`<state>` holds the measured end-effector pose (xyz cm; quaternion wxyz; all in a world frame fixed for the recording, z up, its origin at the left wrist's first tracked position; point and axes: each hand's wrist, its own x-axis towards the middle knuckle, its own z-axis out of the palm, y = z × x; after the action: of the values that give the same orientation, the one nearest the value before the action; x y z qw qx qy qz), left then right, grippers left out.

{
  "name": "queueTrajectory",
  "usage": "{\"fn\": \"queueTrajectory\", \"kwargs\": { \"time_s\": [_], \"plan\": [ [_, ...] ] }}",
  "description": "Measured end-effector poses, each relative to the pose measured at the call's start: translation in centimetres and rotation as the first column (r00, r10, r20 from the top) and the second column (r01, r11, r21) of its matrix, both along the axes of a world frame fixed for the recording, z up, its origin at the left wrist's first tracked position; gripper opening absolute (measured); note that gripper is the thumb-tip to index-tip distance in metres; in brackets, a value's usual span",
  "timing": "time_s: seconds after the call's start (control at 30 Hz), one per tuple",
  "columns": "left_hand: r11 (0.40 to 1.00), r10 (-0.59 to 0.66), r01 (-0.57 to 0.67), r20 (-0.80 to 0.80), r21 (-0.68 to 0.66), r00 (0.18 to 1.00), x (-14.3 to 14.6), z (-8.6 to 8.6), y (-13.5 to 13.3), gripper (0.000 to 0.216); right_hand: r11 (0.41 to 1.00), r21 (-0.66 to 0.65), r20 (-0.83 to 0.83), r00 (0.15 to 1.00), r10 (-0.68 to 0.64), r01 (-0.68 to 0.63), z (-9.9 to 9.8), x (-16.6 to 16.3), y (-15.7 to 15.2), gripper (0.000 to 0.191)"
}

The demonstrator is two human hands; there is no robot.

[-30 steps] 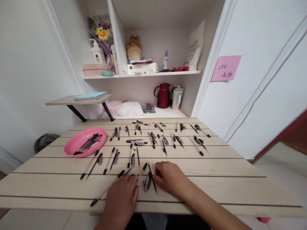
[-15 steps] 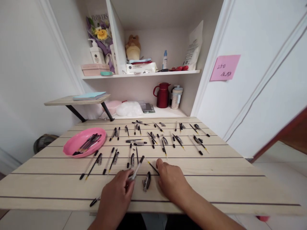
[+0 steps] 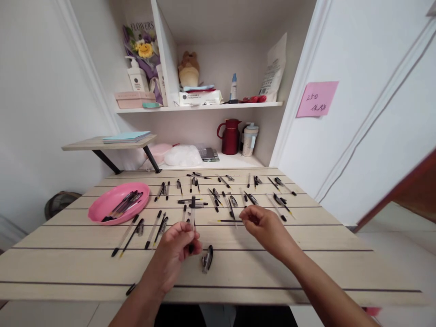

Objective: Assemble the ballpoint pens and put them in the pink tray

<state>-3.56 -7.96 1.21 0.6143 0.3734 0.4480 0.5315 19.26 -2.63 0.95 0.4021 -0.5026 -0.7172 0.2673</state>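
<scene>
While the left hand grasps a clear pen barrel nearly upright above the table, the right hand pinches one end of a thin black refill — its yellow end pointing left. Held by that end alone, the refill could swivel and catch the barrel's rim, or slip — a loose pinch would do it — near the cap below.

The left forearm and the right forearm are bare, tapering — and below them shows plain, black legwear.
</scene>
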Motion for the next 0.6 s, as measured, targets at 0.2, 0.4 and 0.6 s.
{"fn": "queueTrajectory", "kwargs": {
  "time_s": [0.2,0.4,0.6],
  "plan": [
    [0.998,-0.050,0.056,-0.165,0.035,0.985,1.3,-0.5,1.2,0.007,0.995,-0.084,-0.299,0.954,0.019,-0.046,2.0,0.4,1.0,0.016],
    [0.996,-0.050,0.070,-0.353,0.046,0.934,2.5,-0.5,1.8,0.031,0.985,-0.071,-0.005,0.987,0.158,-0.158,2.7,-1.6,1.7,0.031],
    [0.979,0.062,0.002,-0.302,0.204,0.951,3.3,-0.3,2.9,0.019,0.979,-0.079,-0.062,0.981,0.185,-0.190,-0.8,-3.4,2.5,0.018]
  ]
}}
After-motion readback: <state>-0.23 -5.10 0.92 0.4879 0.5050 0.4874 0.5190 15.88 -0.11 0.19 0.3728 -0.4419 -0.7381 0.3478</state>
